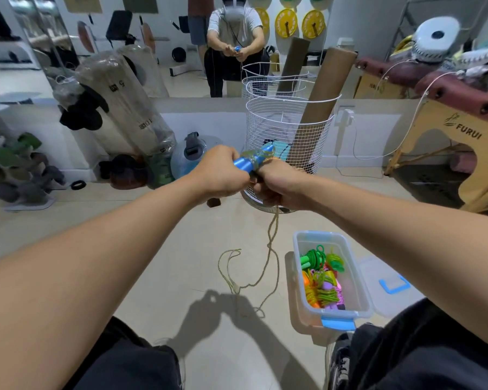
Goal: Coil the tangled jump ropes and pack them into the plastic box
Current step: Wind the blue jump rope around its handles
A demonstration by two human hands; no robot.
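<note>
Hands meet at chest height: the left hand [219, 175] grips shiny blue plastic jump-rope handles [252, 161] wound with yellowish cord [268, 266], the right hand [276, 187] seemingly pinching that cord, which trails to the floor beside the clear plastic box [358, 294] holding colourful coiled ropes [323, 280].

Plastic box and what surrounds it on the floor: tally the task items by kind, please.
Clear plastic box with blue latches: 1
Clear lid with blue latch: 1
Blue jump-rope handles, held in both hands: 1 pair
Loose yellowish rope trailing to the floor: 1
Bundle of coloured ropes in the box: 1
Total: 5
</note>
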